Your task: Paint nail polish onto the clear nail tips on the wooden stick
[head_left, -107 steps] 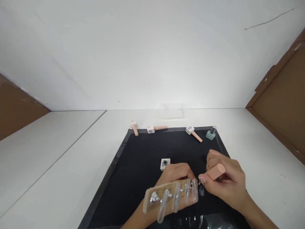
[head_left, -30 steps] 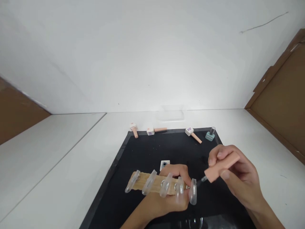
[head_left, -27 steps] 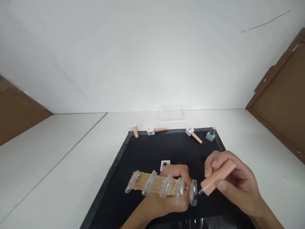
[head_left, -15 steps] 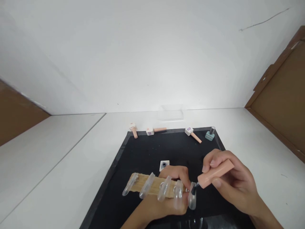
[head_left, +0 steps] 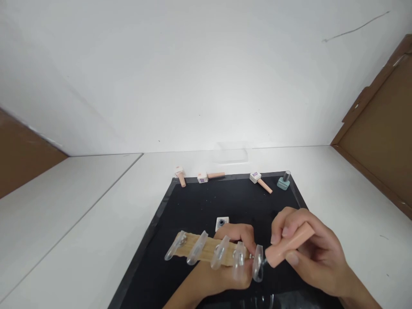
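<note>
My left hand (head_left: 225, 268) is closed around a wooden stick (head_left: 206, 249) that carries several clear false nails in a row. My right hand (head_left: 309, 253) pinches a pink nail polish brush cap (head_left: 289, 250), and its dark brush tip touches the rightmost clear nail (head_left: 258, 268). Both hands hover low over a black mat (head_left: 199, 206). An open white polish bottle (head_left: 221, 222) with a dark opening stands on the mat just behind my left hand.
Along the mat's far edge lie three white polish bottles with pink caps (head_left: 180, 176) (head_left: 210, 176) (head_left: 260, 181) and stands a teal bottle (head_left: 283, 181). The mat rests on a white table (head_left: 80, 223). Brown board panels (head_left: 380, 141) stand at right and left.
My left hand turned the stick level, then tipped it slightly down. My right hand brought the brush from beside the rightmost nail down onto it and drew it along the nail.
</note>
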A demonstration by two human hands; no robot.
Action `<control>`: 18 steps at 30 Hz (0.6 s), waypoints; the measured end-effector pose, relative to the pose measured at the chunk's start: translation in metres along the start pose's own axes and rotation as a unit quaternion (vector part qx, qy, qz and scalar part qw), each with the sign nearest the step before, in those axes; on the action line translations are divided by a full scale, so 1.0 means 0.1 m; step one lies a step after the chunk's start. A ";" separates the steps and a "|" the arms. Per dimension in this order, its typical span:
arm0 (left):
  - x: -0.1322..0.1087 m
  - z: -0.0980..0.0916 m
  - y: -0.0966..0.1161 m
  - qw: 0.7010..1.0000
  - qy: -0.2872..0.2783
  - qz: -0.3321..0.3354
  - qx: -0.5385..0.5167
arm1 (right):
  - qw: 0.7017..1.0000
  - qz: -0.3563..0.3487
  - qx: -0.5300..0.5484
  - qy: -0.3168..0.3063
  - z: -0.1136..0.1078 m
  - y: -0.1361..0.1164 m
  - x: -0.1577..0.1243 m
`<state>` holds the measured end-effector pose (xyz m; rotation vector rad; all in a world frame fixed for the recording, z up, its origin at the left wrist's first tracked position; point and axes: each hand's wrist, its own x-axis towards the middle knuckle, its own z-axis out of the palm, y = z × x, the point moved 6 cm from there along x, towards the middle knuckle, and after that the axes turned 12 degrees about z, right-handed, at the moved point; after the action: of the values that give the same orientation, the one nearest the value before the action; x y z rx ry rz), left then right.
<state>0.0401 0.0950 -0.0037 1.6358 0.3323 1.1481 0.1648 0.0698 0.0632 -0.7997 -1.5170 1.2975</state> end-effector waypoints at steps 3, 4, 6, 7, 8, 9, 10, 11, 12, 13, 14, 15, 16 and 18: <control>0.02 0.02 0.04 1.000 0.002 0.004 -0.010 | 1.000 -0.004 0.000 0.010 -0.03 0.02 -0.03; 0.02 0.02 0.05 1.000 0.000 0.002 -0.013 | 1.000 -0.004 0.001 0.014 -0.05 0.03 -0.04; 0.02 0.03 0.07 1.000 -0.004 -0.004 -0.011 | 1.000 -0.001 0.000 0.021 -0.06 0.05 -0.05; 0.03 0.03 0.08 1.000 -0.005 -0.007 -0.011 | 1.000 0.000 -0.001 0.025 -0.07 0.06 -0.05; 0.02 0.03 0.08 1.000 -0.005 -0.011 -0.012 | 1.000 0.001 -0.001 0.031 -0.07 0.07 -0.05; 0.02 0.03 0.08 1.000 -0.003 -0.013 -0.017 | 0.999 0.003 -0.001 0.038 -0.08 0.08 -0.05; 0.02 0.02 0.08 1.000 0.002 -0.018 -0.025 | 0.999 0.005 0.002 0.048 -0.08 0.08 -0.04; 0.02 0.02 0.06 0.999 0.009 -0.026 -0.034 | 0.998 0.005 0.007 0.061 -0.10 0.08 -0.04; 0.01 0.01 0.04 0.998 0.018 -0.037 -0.046 | 0.997 0.005 0.014 0.074 -0.11 0.08 -0.04; 0.01 0.00 0.02 0.997 0.029 -0.050 -0.059 | 0.996 0.004 0.024 0.084 -0.12 0.07 -0.04; 0.00 -0.01 0.00 0.995 0.039 -0.061 -0.075 | 0.995 0.004 0.032 0.089 -0.12 0.07 -0.03; 0.00 -0.01 -0.02 0.992 0.047 -0.073 -0.096 | 0.995 0.004 0.038 0.088 -0.12 0.06 -0.04; -0.01 0.00 -0.04 0.988 0.052 -0.083 -0.121 | 0.996 0.005 0.041 0.082 -0.11 0.06 -0.04; 0.00 0.02 -0.06 0.978 0.052 -0.092 -0.182 | 0.997 0.013 0.041 0.068 -0.09 0.06 -0.04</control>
<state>0.0438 0.0959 -0.0090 1.2026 0.3130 1.0838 0.1737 0.0706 0.0565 -0.8385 -1.3417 1.2895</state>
